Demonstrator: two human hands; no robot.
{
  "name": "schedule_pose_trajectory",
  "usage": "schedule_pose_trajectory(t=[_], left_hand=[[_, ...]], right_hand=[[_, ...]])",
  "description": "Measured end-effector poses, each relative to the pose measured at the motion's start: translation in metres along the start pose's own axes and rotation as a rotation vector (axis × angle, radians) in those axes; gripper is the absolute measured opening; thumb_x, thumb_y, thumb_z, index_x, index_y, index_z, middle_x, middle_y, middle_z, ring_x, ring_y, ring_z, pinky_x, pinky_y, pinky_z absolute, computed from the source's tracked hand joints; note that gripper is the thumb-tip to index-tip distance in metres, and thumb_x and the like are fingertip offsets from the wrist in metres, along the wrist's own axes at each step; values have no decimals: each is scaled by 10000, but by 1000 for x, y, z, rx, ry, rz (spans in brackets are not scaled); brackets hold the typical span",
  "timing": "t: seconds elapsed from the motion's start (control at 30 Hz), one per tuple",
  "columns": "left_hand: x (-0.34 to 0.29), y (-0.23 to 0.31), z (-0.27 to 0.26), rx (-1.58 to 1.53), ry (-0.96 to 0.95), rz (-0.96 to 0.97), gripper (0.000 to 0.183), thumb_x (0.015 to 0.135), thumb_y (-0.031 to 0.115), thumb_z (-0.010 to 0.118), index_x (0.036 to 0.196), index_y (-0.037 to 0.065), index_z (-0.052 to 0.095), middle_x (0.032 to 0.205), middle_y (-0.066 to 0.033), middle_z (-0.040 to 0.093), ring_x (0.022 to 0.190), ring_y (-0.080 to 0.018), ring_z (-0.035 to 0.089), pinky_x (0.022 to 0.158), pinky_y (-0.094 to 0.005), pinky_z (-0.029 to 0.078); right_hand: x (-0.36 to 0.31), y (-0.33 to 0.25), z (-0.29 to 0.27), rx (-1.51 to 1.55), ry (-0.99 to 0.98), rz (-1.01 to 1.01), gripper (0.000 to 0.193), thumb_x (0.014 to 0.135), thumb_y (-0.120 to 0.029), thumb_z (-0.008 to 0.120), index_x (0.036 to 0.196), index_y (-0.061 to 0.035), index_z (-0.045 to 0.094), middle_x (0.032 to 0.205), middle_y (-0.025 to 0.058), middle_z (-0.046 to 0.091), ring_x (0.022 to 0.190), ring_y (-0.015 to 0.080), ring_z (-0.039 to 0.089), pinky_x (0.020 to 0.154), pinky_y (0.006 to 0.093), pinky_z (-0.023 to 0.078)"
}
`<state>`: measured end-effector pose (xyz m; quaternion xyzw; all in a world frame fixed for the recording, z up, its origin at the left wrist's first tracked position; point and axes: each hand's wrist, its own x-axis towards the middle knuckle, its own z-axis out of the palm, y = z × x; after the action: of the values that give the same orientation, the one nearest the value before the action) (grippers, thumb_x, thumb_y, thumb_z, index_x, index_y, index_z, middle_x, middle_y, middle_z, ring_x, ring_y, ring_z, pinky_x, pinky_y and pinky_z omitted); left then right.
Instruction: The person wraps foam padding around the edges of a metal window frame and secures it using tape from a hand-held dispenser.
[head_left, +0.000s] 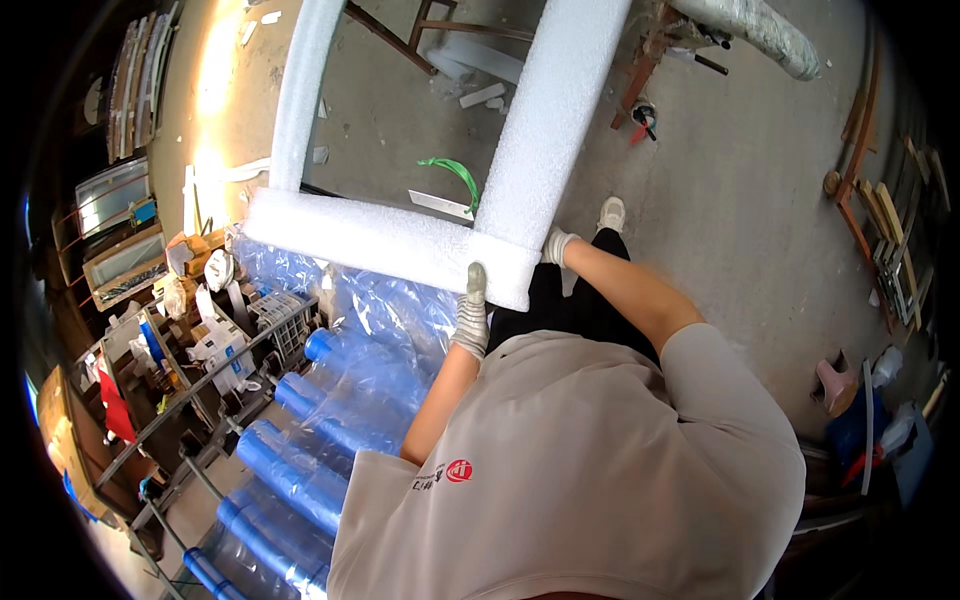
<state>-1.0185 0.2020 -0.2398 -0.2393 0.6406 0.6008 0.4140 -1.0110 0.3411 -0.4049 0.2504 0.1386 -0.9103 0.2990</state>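
Observation:
A large rectangular frame wrapped in white foam sheet lies in front of me, one corner close to my body. Near that corner, my left hand, in a pale knitted glove, grips the near side, with one digit up over the foam. My right hand, gloved too, is closed at the frame's right side; its fingertips are partly hidden by the foam. Within the frame's opening, a green strap and a white strip show. The frame's far end runs out of view.
Blue rolls of clear plastic film sit on a metal rack at the left. Beyond them is a cluttered bench with a grey crate. A rust-brown stand is ahead, and metal and wood lengths lean at the right.

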Motion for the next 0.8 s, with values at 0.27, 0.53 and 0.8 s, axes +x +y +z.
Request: schedule_pose_trajectory(t=[0.27,0.53,0.8], left_hand=[[16,0,-13,-89,-137,-82,971,692,675,626,1333,-5,359,1303,-143,449,1170,-246,466,1011,-347,374],[-12,42,-40,-65,-238,-166,1024,645,717,625,1383,90,294,1279,-180,469,1131,-364,494,945,-488,397],[135,178,-247,-499,211,529,794,765,464,687,1288,-42,371,1204,-187,510,1006,-292,579,863,-421,500]], right_hand=[[65,97,-52,-768,-75,-322,447,977,-326,258,1349,-116,388,1348,75,442,1217,240,415,1057,372,299],[16,51,-13,339,333,-194,454,959,-359,277,1254,-71,466,1241,123,520,1121,267,497,987,395,384],[-64,28,-12,3,794,-872,483,897,-423,462,1044,22,578,955,136,619,842,243,607,775,376,511]])
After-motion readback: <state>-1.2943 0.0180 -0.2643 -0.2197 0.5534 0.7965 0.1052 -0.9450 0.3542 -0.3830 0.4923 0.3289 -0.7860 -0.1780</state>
